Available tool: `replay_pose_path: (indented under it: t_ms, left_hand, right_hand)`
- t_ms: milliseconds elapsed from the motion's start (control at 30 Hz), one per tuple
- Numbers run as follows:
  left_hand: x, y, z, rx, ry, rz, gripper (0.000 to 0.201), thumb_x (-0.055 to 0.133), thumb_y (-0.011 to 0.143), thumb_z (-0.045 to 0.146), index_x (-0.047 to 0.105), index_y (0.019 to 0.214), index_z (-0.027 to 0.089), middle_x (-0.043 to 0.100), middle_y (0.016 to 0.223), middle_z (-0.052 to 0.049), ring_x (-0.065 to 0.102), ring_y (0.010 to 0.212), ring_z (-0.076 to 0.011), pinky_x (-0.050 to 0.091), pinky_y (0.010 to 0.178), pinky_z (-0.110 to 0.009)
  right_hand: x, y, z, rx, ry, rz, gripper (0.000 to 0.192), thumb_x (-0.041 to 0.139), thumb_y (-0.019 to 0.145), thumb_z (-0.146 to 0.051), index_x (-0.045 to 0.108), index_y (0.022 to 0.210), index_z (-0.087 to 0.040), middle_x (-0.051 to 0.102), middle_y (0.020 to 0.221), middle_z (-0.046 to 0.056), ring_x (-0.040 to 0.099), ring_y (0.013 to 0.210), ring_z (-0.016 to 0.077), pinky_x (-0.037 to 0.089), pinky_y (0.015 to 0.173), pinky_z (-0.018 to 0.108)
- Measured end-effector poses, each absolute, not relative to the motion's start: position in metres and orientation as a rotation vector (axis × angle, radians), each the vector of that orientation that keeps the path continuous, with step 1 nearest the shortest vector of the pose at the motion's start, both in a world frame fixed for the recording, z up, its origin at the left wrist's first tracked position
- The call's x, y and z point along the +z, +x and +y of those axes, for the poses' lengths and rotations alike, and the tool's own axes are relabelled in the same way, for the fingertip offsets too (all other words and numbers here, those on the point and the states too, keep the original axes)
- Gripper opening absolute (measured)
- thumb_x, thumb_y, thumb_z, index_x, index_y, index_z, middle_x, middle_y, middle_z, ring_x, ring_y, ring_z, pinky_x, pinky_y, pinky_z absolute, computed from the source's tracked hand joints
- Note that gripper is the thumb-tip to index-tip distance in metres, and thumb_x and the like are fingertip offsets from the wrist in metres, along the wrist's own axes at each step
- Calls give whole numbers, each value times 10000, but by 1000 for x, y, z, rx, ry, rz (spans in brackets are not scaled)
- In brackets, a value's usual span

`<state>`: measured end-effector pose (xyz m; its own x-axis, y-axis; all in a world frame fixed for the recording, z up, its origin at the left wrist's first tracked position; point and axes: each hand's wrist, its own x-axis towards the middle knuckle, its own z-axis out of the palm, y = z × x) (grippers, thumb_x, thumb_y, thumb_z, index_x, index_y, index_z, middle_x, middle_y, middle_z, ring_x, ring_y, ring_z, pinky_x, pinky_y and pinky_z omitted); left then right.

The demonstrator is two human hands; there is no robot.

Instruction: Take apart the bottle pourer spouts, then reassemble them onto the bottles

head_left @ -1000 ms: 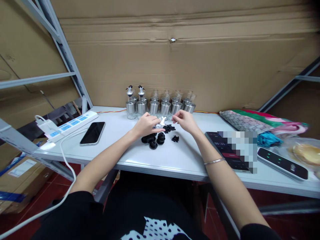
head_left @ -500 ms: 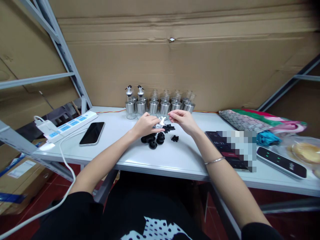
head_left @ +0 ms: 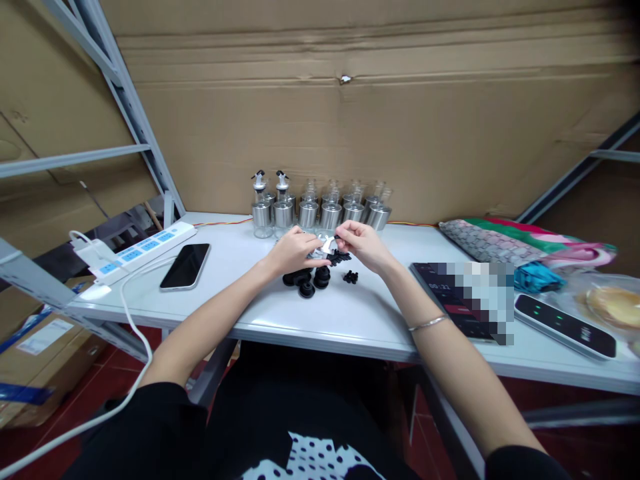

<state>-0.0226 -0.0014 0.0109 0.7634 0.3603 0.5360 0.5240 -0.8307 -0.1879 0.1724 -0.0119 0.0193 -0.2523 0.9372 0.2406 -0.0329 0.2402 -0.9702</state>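
Head view: a small silver-and-white pour spout (head_left: 327, 245) is held just above the white table (head_left: 350, 313), between the 2 hands and over a heap of black stoppers (head_left: 307, 280). The spout is judged light and stiff, with smooth metal likely to slip; its size suggests it is best pinched at the sides with the fingertips, not squeezed hard. The left hand (head_left: 293, 251) is curled, thumb and fingers closed on the spout from the left. The right hand (head_left: 363, 243) is half closed, its fingertips brought onto the spout's right end; what small black part is pinched there cannot be told. More small black pieces (head_left: 350, 276) lie beside the heap. Behind the hands, glass bottles (head_left: 320, 210) with steel collars are lined up in a row, fragile by the look; 2 at the left are already fitted with spouts.
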Motion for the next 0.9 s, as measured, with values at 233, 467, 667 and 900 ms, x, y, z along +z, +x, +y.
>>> replay_pose_path:
  t_ms: [233, 467, 667, 900]
  left_hand:
    - [11, -23, -2, -700, -2650, -648, 379, 491, 865, 506, 561, 749, 152, 631, 724, -19, 549, 652, -131, 300, 681, -280]
    - [9, -23, 0, -689, -2666, -637, 388, 475, 868, 516, 553, 744, 156, 625, 712, -24, 538, 632, -134, 302, 680, -280]
    - [9, -22, -1, -707, -2644, -635, 385, 465, 873, 515, 550, 757, 158, 626, 713, -16, 536, 636, -130, 308, 696, -278]
    - [11, -24, -1, -785, -2540, -701, 424, 433, 874, 551, 562, 791, 156, 631, 712, -27, 539, 639, -139, 297, 708, -300]
  right_hand:
    - [19, 171, -14, 1246, -871, -1474, 459, 744, 586, -543, 490, 682, -173, 501, 508, -74, 421, 459, 46, 323, 483, 210]
    - [18, 172, -13, 1209, -903, -1515, 444, 738, 596, -535, 495, 661, -170, 499, 510, -68, 416, 465, 51, 324, 485, 213]
    - [19, 171, -13, 1253, -881, -1467, 430, 736, 601, -542, 526, 683, -175, 505, 539, -52, 439, 499, 66, 377, 529, 222]
    - [23, 172, -14, 1482, -925, -1411, 468, 470, 795, -636, 563, 803, -178, 510, 668, -9, 452, 563, 91, 442, 609, 247]
